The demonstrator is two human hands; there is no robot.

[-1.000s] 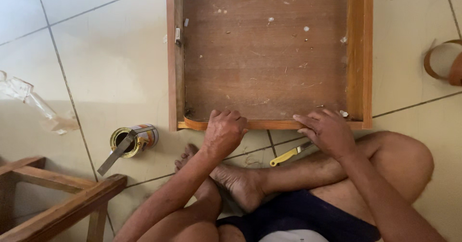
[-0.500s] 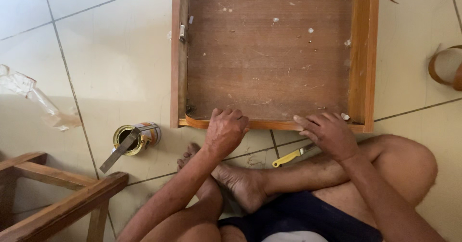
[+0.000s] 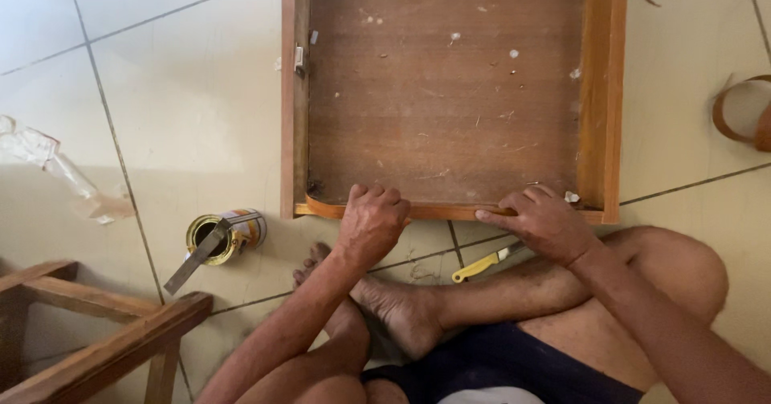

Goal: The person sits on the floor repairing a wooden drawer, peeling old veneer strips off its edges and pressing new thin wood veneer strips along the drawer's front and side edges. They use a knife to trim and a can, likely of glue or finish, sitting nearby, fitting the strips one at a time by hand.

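A shallow wooden drawer [image 3: 295, 131] lies flat on the tiled floor in front of me, its brown bottom panel dusty and speckled. My left hand [image 3: 371, 223] is closed over the drawer's near rail, fingers hooked inside. My right hand [image 3: 544, 221] rests on the same rail further right, fingers pressed flat along its top edge. I sit on the floor with bare legs folded under the hands.
A small open tin [image 3: 229, 234] with a flat metal blade [image 3: 193, 259] leaning in it stands left of my hands. A yellow-handled tool [image 3: 480, 265] lies by my leg. A wooden frame [image 3: 104, 344] sits at lower left, crumpled clear plastic [image 3: 56, 171] at left, a sandal [image 3: 743, 115] at right.
The view has drifted slightly, so the drawer sits a little further right in frame. Both hands stay on the near rail with hardly any movement.
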